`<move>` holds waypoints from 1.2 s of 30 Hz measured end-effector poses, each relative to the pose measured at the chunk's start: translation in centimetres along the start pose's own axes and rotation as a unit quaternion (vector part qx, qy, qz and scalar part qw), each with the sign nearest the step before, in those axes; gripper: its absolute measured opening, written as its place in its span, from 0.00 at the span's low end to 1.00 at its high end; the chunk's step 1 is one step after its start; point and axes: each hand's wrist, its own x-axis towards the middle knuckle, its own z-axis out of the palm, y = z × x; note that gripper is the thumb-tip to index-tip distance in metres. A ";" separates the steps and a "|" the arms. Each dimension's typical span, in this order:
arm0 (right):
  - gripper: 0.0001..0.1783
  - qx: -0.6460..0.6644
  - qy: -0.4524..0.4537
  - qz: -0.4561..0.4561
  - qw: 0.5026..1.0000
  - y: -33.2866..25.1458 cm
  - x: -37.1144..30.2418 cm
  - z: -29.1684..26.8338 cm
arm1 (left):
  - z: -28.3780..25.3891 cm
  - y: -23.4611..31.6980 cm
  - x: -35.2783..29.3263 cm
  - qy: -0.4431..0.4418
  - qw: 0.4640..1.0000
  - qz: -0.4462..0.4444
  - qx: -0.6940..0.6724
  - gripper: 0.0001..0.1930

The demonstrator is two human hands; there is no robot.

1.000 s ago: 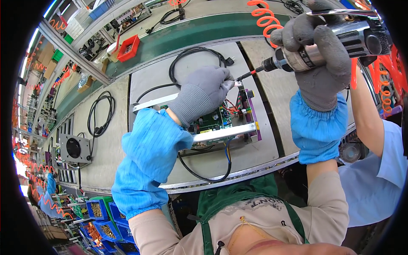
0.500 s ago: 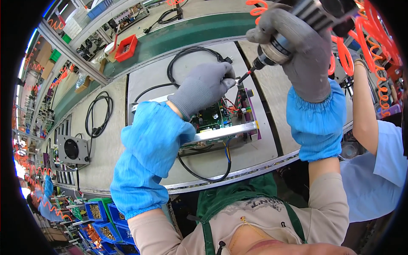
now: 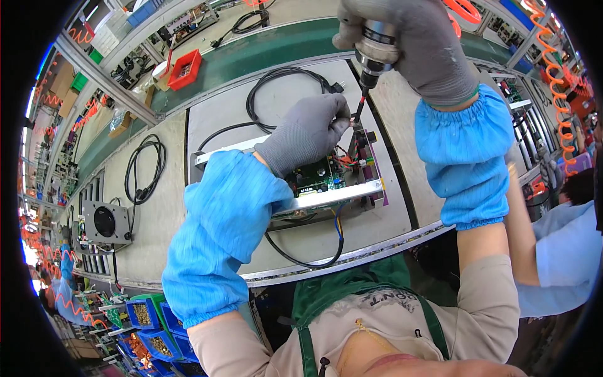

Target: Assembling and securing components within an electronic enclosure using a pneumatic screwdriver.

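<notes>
The table [image 3: 147, 245] runs beneath both my grips and out past them on either side. On it, directly under my left grip [image 3: 301, 132], lies the open metal chassis [image 3: 336, 196]; that grip reaches over it from the near side and hides part of its far rail. Well to the left of the same grip, on my feed, sits a grey fan unit [image 3: 107, 221]. A looped black cable [image 3: 249, 103] lies just beyond my left grip.

My right grip [image 3: 433, 53] is clenched around a power driver [image 3: 377, 47], beyond and to the right of the chassis (the top edge of my view cuts off part of the tool). A red tray [image 3: 182, 83] sits beyond my left grip and off to its left. The green circuit board [image 3: 323, 179] shows inside the chassis, on the near side of my left grip.

Down from the right grip points the slim driver bit [image 3: 360, 107], its tip at the chassis's far right corner, just beside my left fingertips. Those are bent and drawn together there; I cannot tell whether they pinch anything.
</notes>
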 end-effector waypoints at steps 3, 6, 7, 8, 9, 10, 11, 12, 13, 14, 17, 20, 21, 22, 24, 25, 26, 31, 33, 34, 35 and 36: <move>0.13 0.044 -0.008 0.017 0.999 0.3 -0.6 -0.3 | 0.0 0.5 0.0 -0.006 1.000 -0.008 0.016 0.05; 0.10 -0.013 -0.004 -0.003 1.000 -0.5 -0.1 0.5 | 0.0 0.3 0.1 -0.003 1.000 -0.024 0.005 0.06; 0.10 -0.014 -0.005 -0.004 1.000 -0.3 0.1 0.5 | -0.1 0.4 0.1 -0.002 1.000 -0.023 0.004 0.06; 0.10 -0.014 -0.002 -0.015 1.000 0.1 0.3 0.4 | -0.1 0.7 0.1 -0.007 0.999 -0.038 0.026 0.06; 0.09 -0.014 0.001 -0.027 1.000 0.3 0.4 0.3 | -0.1 0.9 0.1 -0.012 0.998 -0.051 0.047 0.06; 0.09 -0.014 0.001 -0.027 1.000 0.2 0.5 0.3 | -0.1 0.8 0.2 -0.011 0.998 -0.051 0.047 0.06; 0.09 -0.007 -0.003 -0.018 1.000 0.1 0.5 0.3 | 0.1 0.5 0.2 -0.004 0.998 -0.035 0.042 0.06; 0.08 0.001 -0.007 -0.008 1.000 0.0 0.6 0.2 | 0.1 0.5 0.3 0.003 0.999 -0.020 0.038 0.06; 0.08 0.001 -0.007 -0.008 1.000 0.1 0.8 0.1 | 0.1 0.5 0.3 0.003 0.999 -0.020 0.038 0.06; 0.08 -0.019 -0.012 -0.021 1.000 0.5 1.0 -0.1 | 0.1 0.6 0.3 -0.002 0.999 -0.027 0.043 0.06; 0.08 -0.029 -0.020 -0.043 0.998 1.2 1.3 -0.2 | 0.1 0.6 0.4 -0.005 0.999 -0.027 0.041 0.06; 0.08 -0.020 -0.003 -0.031 0.999 0.7 0.8 0.5 | -0.1 0.9 0.4 -0.010 0.999 -0.026 0.042 0.06; 0.08 -0.022 0.016 -0.010 1.000 0.4 0.6 0.8 | -0.1 1.0 0.4 -0.016 0.998 -0.033 0.050 0.07; 0.08 -0.023 0.017 -0.008 1.000 0.1 0.5 0.8 | 0.1 0.8 0.5 -0.017 0.998 -0.033 0.048 0.07; 0.07 -0.050 0.018 0.015 0.998 -0.5 0.3 0.8 | 0.2 0.5 0.6 -0.003 0.999 -0.017 0.047 0.07; 0.07 -0.049 0.018 0.015 0.999 -0.3 0.3 0.7 | 0.2 0.6 0.5 -0.003 0.999 -0.017 0.048 0.07; 0.07 -0.028 0.010 -0.007 1.000 0.2 0.6 0.5 | 0.1 0.8 0.5 -0.006 0.998 -0.027 0.053 0.07; 0.07 -0.026 0.023 -0.058 0.998 1.1 0.7 0.4 | 0.1 0.9 0.7 -0.010 0.999 -0.016 0.048 0.06; 0.07 -0.030 0.010 -0.011 0.999 0.6 0.4 -0.1 | 0.4 0.6 0.9 -0.005 0.998 -0.014 0.063 0.07; 0.07 -0.030 0.010 -0.010 0.999 0.5 0.3 -0.1 | 0.4 0.6 0.9 -0.006 0.998 -0.014 0.062 0.07; 0.07 -0.033 0.017 -0.009 0.999 0.4 0.0 0.0 | 0.4 0.6 1.0 -0.012 0.998 -0.022 0.061 0.07; 0.07 -0.036 0.025 -0.010 0.999 0.3 -0.1 0.0 | 0.3 0.7 1.1 -0.019 0.998 -0.030 0.060 0.07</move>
